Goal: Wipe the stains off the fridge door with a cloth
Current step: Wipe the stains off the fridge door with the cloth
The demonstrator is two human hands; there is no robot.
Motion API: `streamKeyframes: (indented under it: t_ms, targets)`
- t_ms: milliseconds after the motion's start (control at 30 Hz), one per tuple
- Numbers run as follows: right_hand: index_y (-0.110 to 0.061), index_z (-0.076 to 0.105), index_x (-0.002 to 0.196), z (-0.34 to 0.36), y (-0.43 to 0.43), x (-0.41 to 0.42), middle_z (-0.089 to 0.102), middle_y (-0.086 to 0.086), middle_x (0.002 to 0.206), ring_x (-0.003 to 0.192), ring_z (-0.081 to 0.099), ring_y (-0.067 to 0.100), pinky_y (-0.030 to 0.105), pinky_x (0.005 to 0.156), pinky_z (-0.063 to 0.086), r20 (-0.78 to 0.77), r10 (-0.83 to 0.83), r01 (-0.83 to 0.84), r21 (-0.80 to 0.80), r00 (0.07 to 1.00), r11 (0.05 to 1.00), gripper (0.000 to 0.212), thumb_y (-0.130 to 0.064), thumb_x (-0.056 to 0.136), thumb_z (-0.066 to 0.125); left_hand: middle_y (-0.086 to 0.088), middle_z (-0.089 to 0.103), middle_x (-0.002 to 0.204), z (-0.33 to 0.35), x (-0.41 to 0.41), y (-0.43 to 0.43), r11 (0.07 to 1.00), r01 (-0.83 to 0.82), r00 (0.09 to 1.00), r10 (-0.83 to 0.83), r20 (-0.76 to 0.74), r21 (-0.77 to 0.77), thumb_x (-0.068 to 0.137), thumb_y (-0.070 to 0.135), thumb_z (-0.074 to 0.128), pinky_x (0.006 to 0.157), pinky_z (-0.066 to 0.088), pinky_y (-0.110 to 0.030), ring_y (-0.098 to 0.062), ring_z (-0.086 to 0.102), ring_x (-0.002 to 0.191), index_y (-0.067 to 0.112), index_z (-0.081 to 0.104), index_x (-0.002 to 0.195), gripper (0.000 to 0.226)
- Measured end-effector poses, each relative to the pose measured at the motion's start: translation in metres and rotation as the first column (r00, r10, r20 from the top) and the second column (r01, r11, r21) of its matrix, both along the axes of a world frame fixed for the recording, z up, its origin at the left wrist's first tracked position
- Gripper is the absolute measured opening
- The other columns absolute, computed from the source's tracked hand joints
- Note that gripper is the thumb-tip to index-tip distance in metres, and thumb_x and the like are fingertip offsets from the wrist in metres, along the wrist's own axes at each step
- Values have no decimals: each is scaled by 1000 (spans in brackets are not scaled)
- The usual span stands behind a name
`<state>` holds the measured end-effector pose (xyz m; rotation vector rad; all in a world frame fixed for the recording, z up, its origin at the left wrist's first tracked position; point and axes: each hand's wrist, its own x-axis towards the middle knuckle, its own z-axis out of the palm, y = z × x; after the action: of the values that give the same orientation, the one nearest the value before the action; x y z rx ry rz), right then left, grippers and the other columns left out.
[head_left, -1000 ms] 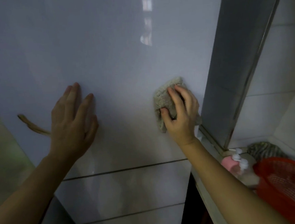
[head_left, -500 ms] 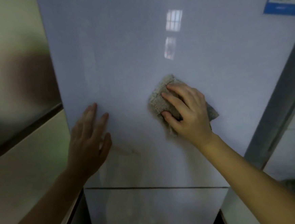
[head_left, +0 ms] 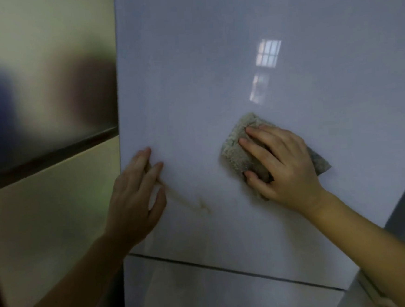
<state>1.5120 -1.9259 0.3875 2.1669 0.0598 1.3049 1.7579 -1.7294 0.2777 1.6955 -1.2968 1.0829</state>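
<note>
The right hand (head_left: 285, 166) presses a cloth (head_left: 242, 150) flat against the door (head_left: 191, 81), fingers spread over it and the thumb hooked round its lower edge. The cloth (beige, nubbly, folded into a pad) sits around mid-width of the door, nearer its bottom edge than its top, with one corner poking out past the back of the hand toward the door's right edge. The left hand (head_left: 134, 197) lies palm-flat by the door's left edge, fingers straight and slightly parted, holding nothing. A brownish stain (head_left: 190, 201) runs as a thin streak from under the left fingers down and rightward, ending in a small blotch between the two hands, apart from the cloth. A window reflection (head_left: 267, 53) glints above the cloth.
</note>
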Motion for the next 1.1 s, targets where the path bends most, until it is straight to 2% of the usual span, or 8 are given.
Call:
streamKeyframes:
  t_ms: [167,300,400,500,633,733,900,1100]
  targets:
    - [-8,62,136,-8,-3,3,58,11,144,134,55,30,39,111,37,28,13,-12,-44,1000,999,52,-31,90,70,-20,36,158,-23,11,-5,995,-13,999,16,31,-94,95,30,50,116,31,-39,-34,37,146,3,54,140,52]
    - [-7,63,135,-12,-4,9,59,11,143,132,55,32,43,108,39,65,26,-21,-75,998,997,50,-29,89,71,-20,34,159,-54,19,-6,990,-57,998,57,-3,-133,96,34,48,121,20,-32,-33,34,147,4,51,142,54]
    - [-8,62,136,-20,2,20,58,11,144,133,54,31,43,108,39,66,33,-29,-72,997,997,51,-27,89,71,-19,34,159,-80,22,-7,990,-55,998,56,2,-132,97,35,47,121,24,-36,-33,35,147,5,51,141,54]
    - [-8,63,135,-34,18,47,58,12,144,133,55,33,43,108,40,-23,58,-60,-92,998,994,52,-28,88,71,-17,34,159,-93,26,-6,991,-49,997,57,58,-121,98,34,46,122,22,-33,-31,34,148,5,52,141,52]
    - [-10,65,133,-57,33,85,61,11,141,130,57,32,44,104,46,-237,53,-121,-280,970,952,47,-25,89,69,-17,35,159,-100,35,-3,992,-31,991,47,124,-122,98,33,47,120,31,-40,-31,34,148,6,53,141,51]
    - [-12,65,133,-40,39,100,62,10,139,126,58,33,45,99,47,-189,68,-116,-256,980,960,47,-26,88,68,-18,36,158,-104,39,-2,993,-20,990,36,136,-118,99,32,47,117,37,-45,-32,35,148,7,52,142,51]
    - [-13,61,135,-1,67,138,59,7,140,130,53,31,44,102,42,-62,65,-74,-164,996,984,52,-33,87,66,-18,34,159,-109,43,-4,994,-17,984,36,172,-111,100,33,45,119,36,-45,-33,34,149,7,49,145,52]
    - [-16,55,142,-41,70,142,54,5,148,136,49,29,45,109,40,-244,-5,-59,-257,970,965,57,-36,90,58,-17,33,161,-120,48,-3,994,-50,979,69,193,-101,100,34,42,122,29,-41,-31,32,149,7,47,146,54]
